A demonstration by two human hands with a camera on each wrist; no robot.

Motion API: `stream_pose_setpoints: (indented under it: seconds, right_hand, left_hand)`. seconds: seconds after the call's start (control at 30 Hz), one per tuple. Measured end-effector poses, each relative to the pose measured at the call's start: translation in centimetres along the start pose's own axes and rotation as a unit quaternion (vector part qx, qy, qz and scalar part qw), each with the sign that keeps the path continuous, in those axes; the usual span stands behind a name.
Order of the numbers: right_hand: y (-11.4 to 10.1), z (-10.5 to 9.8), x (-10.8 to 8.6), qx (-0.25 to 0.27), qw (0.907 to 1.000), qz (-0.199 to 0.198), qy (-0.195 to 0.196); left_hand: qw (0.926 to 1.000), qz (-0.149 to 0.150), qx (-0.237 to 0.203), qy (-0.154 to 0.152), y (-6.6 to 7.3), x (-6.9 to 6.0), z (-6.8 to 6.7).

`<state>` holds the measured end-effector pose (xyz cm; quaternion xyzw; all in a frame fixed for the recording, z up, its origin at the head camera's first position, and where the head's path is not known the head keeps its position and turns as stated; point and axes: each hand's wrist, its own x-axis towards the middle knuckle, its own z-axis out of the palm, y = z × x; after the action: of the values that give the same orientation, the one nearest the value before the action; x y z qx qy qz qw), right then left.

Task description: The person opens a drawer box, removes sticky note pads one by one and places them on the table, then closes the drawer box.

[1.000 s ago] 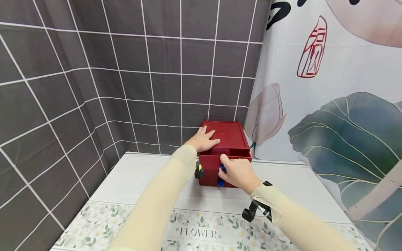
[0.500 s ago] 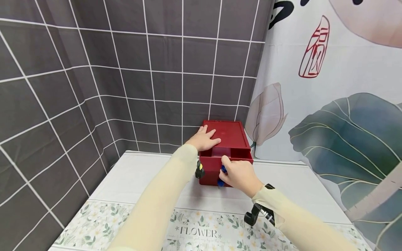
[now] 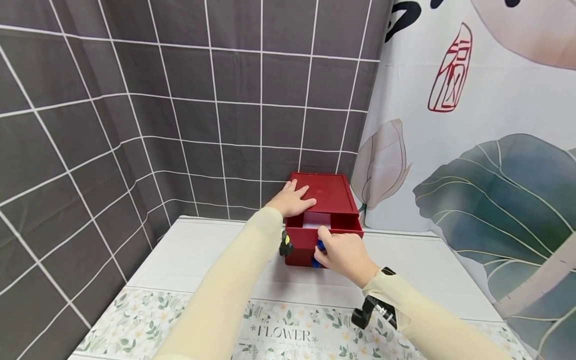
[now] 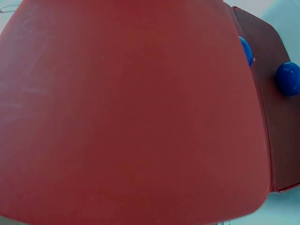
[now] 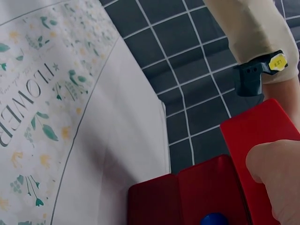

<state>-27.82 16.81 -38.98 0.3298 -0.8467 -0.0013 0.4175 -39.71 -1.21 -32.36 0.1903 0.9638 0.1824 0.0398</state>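
A small red drawer cabinet (image 3: 321, 192) stands against the back wall in the head view. My left hand (image 3: 290, 201) rests flat on the left part of its top, fingers spread. With my right hand (image 3: 346, 254) I grip the blue knob (image 3: 321, 245) of the upper drawer (image 3: 300, 236), which is pulled partway out. Inside that drawer lies a pale flat thing (image 3: 316, 220), its kind unclear. A lower blue knob (image 3: 316, 262) sits on the drawer front beneath. In the right wrist view, my thumb lies against the upper drawer front (image 5: 253, 126). The left wrist view is mostly filled by a red panel (image 4: 131, 112).
The cabinet stands on a table with a white cloth (image 3: 216, 250), whose front band has a floral print (image 3: 288, 332). Behind hang a dark grid-patterned curtain (image 3: 234, 125) and a white printed curtain (image 3: 405, 90). Wrist cameras (image 3: 371, 312) are strapped to both forearms.
My right hand has drawn the upper drawer slightly further out, toward me. More of its inside and the pale thing now show. The left hand stays in place on the cabinet top.
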Motion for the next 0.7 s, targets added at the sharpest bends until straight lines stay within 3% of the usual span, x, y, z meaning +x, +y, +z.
stream_pose_setpoints:
  seconds: [0.7]
  right_hand:
    - [-0.47, -0.69, -0.26, -0.012, 0.9993, -0.021, 0.027]
  left_hand:
    - [0.9999, 0.003, 0.007, 0.010, -0.20, 0.29, 0.26]
